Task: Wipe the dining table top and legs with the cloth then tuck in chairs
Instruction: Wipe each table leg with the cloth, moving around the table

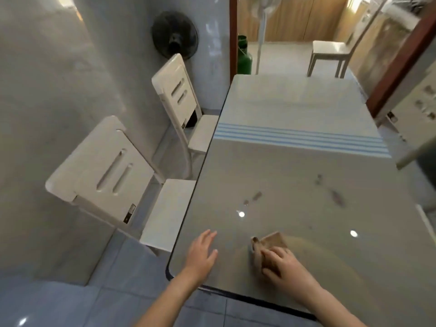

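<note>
A grey glossy dining table runs away from me, with blue stripes across its middle. My right hand presses a folded brown cloth flat on the near end of the top. My left hand lies open, fingers spread, on the table near its left corner. Dark smudges mark the surface further out. Two white chairs stand along the left side, the near chair and the far chair, both with seats partly under the table edge.
A third white chair stands apart beyond the far end of the table. A black fan leans at the left wall, a green gas cylinder stands by the doorway. Something pale stands close on the right. Blue floor tiles lie below.
</note>
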Action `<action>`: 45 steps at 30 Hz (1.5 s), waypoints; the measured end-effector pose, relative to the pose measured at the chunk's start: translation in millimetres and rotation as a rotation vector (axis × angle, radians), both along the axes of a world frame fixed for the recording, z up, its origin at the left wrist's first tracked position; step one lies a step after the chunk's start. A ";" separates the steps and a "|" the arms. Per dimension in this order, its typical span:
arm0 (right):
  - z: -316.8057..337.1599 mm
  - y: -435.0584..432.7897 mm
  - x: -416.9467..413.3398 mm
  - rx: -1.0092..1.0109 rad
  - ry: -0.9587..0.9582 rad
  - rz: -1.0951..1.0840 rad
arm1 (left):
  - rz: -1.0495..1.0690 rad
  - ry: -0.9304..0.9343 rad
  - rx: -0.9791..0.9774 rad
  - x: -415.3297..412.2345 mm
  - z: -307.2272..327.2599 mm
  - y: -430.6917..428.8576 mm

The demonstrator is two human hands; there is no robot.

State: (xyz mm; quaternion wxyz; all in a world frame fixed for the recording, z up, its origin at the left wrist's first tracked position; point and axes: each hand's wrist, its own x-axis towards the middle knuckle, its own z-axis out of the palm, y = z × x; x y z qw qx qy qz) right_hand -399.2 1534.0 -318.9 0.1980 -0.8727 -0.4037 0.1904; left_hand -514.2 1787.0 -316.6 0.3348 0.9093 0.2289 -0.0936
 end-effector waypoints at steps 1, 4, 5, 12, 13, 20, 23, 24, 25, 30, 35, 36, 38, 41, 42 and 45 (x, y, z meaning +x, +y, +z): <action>-20.3 5.5 1.0 -0.062 -0.080 0.096 | -0.048 0.039 0.059 10.7 -10.4 6.3; -57.0 13.3 14.8 -0.120 -0.264 0.263 | -0.133 0.055 0.262 39.7 -46.6 28.5; -61.3 13.7 22.7 -0.095 -0.280 0.300 | -0.152 0.078 0.259 48.5 -54.8 35.4; -75.1 39.1 47.3 0.018 -0.212 0.469 | -0.271 0.024 0.405 61.0 -80.4 58.0; -76.9 43.6 53.1 0.022 -0.207 0.460 | -0.261 0.024 0.391 61.9 -79.7 58.2; -80.3 113.5 159.8 -0.014 -0.211 0.226 | -0.205 -0.029 0.360 64.1 -83.1 60.3; -84.9 159.4 238.4 -0.055 -0.271 0.072 | -0.198 -0.055 0.350 63.6 -83.9 60.4; -85.4 175.3 264.6 -0.067 -0.282 0.012 | -0.194 -0.067 0.351 63.5 -84.1 60.9; -84.1 190.6 285.6 -0.082 -0.288 -0.040 | -0.188 -0.080 0.355 63.4 -84.9 61.6; -77.5 200.4 253.3 -0.086 -0.256 -0.131 | -0.163 -0.109 0.322 64.4 -81.1 60.1; -84.3 93.7 76.3 0.022 -0.254 0.262 | -0.141 -0.098 0.289 64.7 -81.0 61.0; -81.1 79.6 60.0 0.060 -0.172 0.251 | -0.136 -0.099 0.279 64.3 -81.1 60.8; -71.4 58.9 59.1 0.026 -0.353 0.473 | -0.137 -0.104 0.258 64.1 -80.1 61.0; -81.1 61.4 114.0 -0.010 -0.373 0.662 | -0.139 -0.118 0.264 64.5 -81.0 62.0; -81.2 77.0 141.2 0.028 -0.352 0.556 | -0.143 -0.123 0.272 64.1 -83.0 62.2; -82.2 170.3 217.1 -0.021 -0.323 0.290 | -0.143 -0.137 0.283 62.5 -85.7 62.9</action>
